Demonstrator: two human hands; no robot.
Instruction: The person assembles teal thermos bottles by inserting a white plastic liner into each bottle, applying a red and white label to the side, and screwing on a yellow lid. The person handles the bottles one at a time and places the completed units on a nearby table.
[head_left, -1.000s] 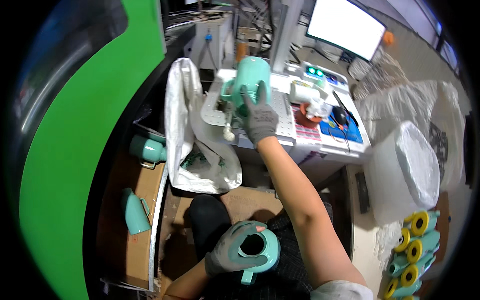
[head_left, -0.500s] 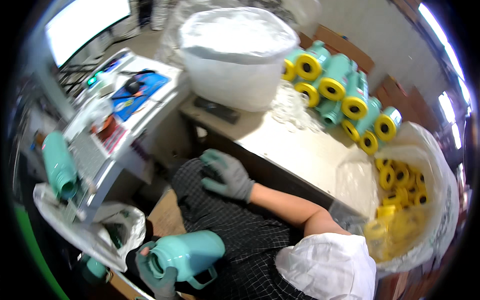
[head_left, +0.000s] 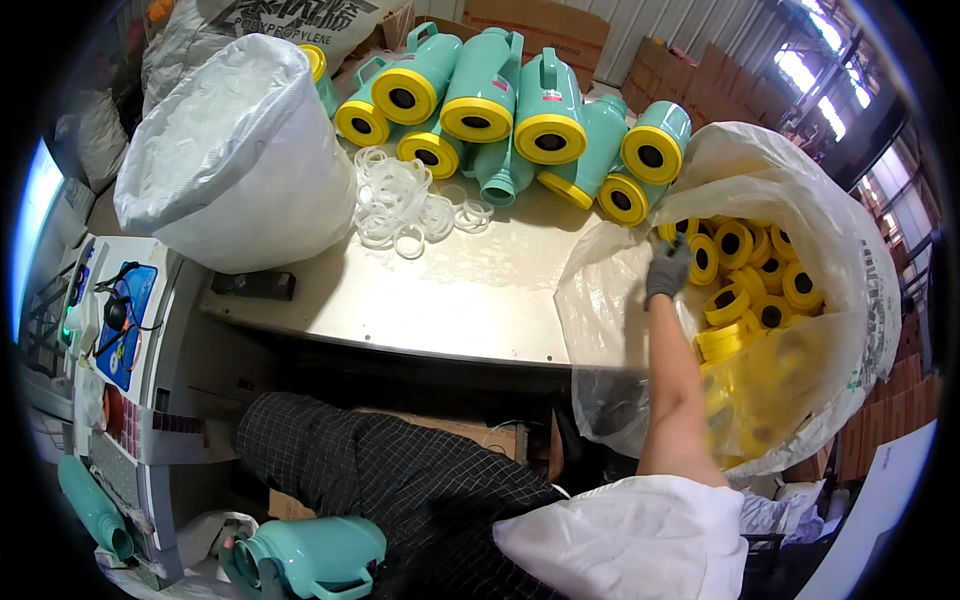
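Observation:
My right hand, in a grey glove, reaches over the rim of a big clear plastic bag full of yellow ring-shaped caps. Its fingertips are at the nearest caps; whether they grip one is hidden. At the lower left my left hand is mostly out of sight at the neck of a teal flask body, which lies sideways beside my lap. Several teal flasks with yellow bases lie stacked at the far side of the metal table.
A heap of white rubber rings lies on the table next to a full white sack. A small black object sits near the table's front edge. A machine with a blue panel and another teal flask stand at the left.
My view has swung right from the machine to the table. My right hand left the flask on the machine, crossed my lap and went to the bag of yellow caps. My left hand kept its flask.

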